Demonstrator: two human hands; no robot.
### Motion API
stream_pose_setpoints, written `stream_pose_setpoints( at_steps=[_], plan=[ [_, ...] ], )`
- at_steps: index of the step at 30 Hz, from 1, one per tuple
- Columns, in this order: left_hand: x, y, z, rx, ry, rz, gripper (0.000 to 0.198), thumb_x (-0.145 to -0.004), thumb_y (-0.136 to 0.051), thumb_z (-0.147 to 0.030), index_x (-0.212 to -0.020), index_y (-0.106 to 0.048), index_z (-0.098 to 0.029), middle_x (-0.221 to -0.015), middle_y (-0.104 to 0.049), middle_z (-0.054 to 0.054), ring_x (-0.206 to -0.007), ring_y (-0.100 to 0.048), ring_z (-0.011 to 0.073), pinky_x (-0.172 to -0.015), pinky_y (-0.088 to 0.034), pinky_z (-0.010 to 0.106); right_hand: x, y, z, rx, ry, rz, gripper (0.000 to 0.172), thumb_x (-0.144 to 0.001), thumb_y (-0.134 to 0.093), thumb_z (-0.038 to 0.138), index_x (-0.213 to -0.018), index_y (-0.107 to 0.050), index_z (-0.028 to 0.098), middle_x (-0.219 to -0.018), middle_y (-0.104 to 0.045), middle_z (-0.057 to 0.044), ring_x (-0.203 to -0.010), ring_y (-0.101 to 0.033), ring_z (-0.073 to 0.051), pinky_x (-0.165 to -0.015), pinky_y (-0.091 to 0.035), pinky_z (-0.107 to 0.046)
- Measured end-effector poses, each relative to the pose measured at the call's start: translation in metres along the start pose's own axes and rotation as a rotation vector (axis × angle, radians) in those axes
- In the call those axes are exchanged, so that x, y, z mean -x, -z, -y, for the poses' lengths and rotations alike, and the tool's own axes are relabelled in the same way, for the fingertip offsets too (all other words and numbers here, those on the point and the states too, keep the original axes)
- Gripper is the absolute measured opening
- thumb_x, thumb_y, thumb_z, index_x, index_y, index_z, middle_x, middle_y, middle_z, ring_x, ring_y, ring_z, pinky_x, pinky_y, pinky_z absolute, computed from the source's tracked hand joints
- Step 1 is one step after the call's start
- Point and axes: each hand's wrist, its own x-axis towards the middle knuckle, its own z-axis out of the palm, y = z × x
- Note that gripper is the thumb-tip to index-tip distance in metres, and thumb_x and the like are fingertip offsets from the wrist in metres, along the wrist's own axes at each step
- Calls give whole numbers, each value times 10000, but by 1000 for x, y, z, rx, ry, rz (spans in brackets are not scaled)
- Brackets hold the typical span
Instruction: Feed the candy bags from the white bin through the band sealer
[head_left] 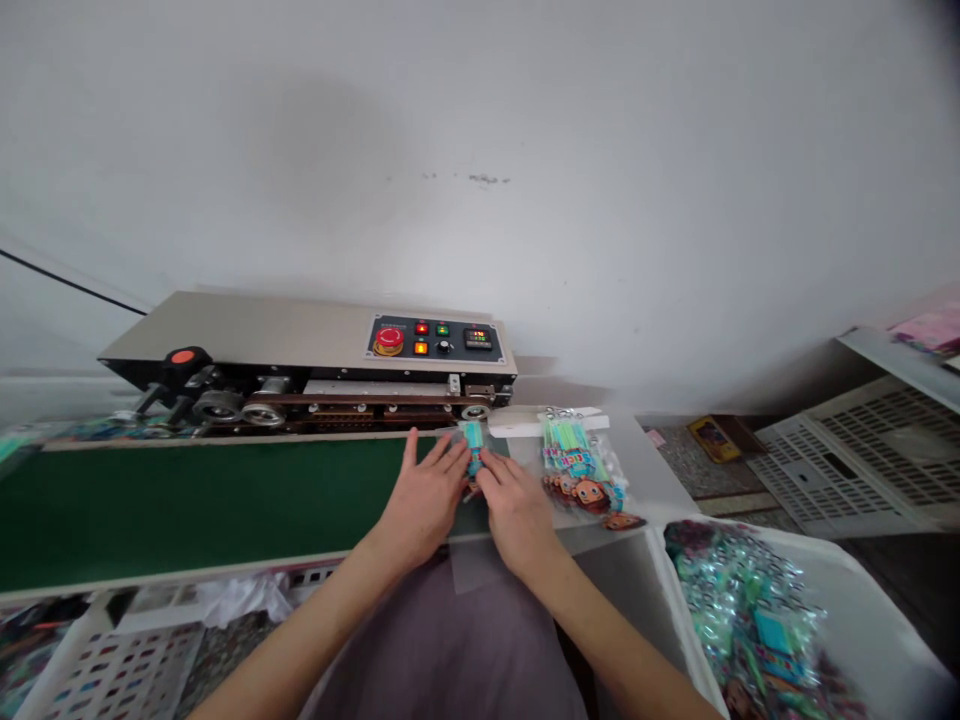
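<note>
A small clear plastic packet (473,437) with a teal top and a printed picture lies at the right end of the green conveyor belt (225,505), just below the inlet of a band sealer (315,350). My left hand (426,500) grips its left side with the fingertips, the little finger spread away. From the right, my right hand (519,505) pinches the packet's other side with thumb and fingers. Both hands partly cover the packet's lower part. Beside my right hand, a pile of similar packets (574,455) with green sticks and cartoon heads rests on the grey end plate.
The sealer's control panel (435,338) has a red stop button and lit switches. To the lower right, a white bin (862,600) holds many shiny packets. A grey plastic crate (847,460) stands behind it. Under the belt is a white basket (120,670).
</note>
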Motion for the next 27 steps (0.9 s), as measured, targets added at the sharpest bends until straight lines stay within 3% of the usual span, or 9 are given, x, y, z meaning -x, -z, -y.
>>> stream_pose_setpoints(
  at_steps=[3,5,7,9,11,15,20,23,27],
  plan=[
    [10,13,9,-33,83,-68,401,-1046,-344,-230,-1363,-588,-200,-1454,-582,92,-1428,-440,307,-1206,-125,680,-4,15,1,-150,13,49,416,-916,-428,25,-1202,-674,199,-1344,-661,-72,-1213,-574,-212,-1023,-460,-373],
    [13,22,8,-30,117,-119,407,-1055,-326,-255,-1354,-593,-184,-1456,-579,104,-1425,-444,312,-1203,-154,676,3,29,-17,-186,-43,39,498,-896,-398,4,-1282,-639,206,-1329,-670,-64,-1211,-572,-201,-1047,-438,-377],
    [12,27,-2,7,99,-143,414,-1060,-323,-282,-1353,-593,-168,-1455,-579,113,-1424,-446,303,-1211,-176,651,16,39,-46,-103,-178,-34,471,-918,-384,48,-1284,-645,188,-1304,-677,-103,-1221,-563,-243,-1066,-414,-440],
    [9,27,-18,74,44,-118,401,-1055,-353,-290,-1346,-598,-165,-1461,-575,112,-1426,-446,284,-1220,-213,609,31,40,-73,30,-347,-114,411,-985,-399,202,-1330,-612,136,-1374,-624,-168,-1283,-520,-306,-1071,-400,-500],
    [3,22,-36,139,-6,-58,374,-1040,-403,-280,-1333,-609,-173,-1473,-565,107,-1427,-445,274,-1213,-265,579,39,31,-87,146,-475,-83,488,-1007,-403,335,-1409,-537,92,-1473,-527,-218,-1363,-450,-356,-1092,-359,-557],
    [-8,3,-55,190,-31,22,355,-1015,-451,-235,-1331,-606,-182,-1469,-570,100,-1419,-455,273,-1203,-298,564,31,5,-61,244,-549,60,620,-1008,-404,421,-1507,-404,53,-1580,-357,-252,-1476,-303,-375,-1172,-195,-595],
    [-8,-9,-42,144,43,2,392,-1011,-402,-173,-1365,-569,-148,-1456,-579,117,-1408,-469,269,-1212,-261,579,5,6,-14,137,-574,138,647,-1009,-425,430,-1516,-378,31,-1578,-346,-270,-1478,-307,-374,-1139,-260,-558],
    [-11,-5,-38,109,79,-10,389,-1017,-389,-181,-1353,-581,-145,-1448,-588,117,-1401,-477,274,-1206,-270,581,8,27,-18,93,-525,142,611,-1020,-402,458,-1505,-424,85,-1555,-414,-232,-1439,-380,-359,-1078,-356,-531],
    [-27,-11,-54,100,57,-10,417,-1045,-335,-231,-1391,-558,-159,-1489,-550,96,-1414,-460,260,-1205,-296,530,25,46,-51,130,-454,97,455,-1043,-345,355,-1404,-576,203,-1517,-509,-114,-1399,-437,-314,-1067,-391,-493]
  ],
)
